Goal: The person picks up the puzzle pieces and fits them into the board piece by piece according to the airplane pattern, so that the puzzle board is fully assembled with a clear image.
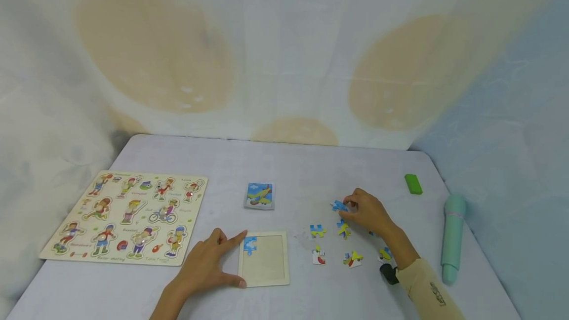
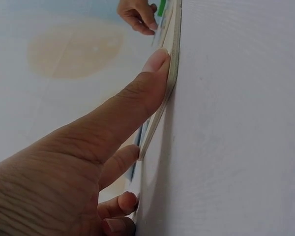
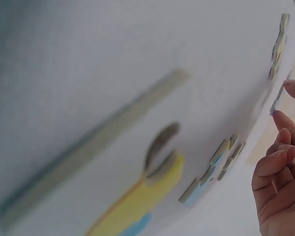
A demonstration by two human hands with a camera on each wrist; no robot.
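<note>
My left hand (image 1: 204,262) rests at the left side of a square wooden puzzle tray (image 1: 286,260). Its index finger touches the upper left corner and its thumb the lower left corner; the left wrist view shows the thumb against the tray's edge. One blue puzzle piece (image 1: 250,245) lies in the tray's upper left corner. Over to the right, my right hand (image 1: 369,214) pinches another blue puzzle piece (image 1: 339,206) between thumb and index finger. Several loose pieces lie near it, among them a blue-and-yellow piece (image 1: 317,231) and a red-and-yellow piece (image 1: 353,259).
A picture card (image 1: 260,196) showing a plane lies behind the tray. At the left is a large sports puzzle board (image 1: 186,216). A green block (image 1: 413,184) and a mint-coloured cylinder (image 1: 452,241) lie near the table's right edge.
</note>
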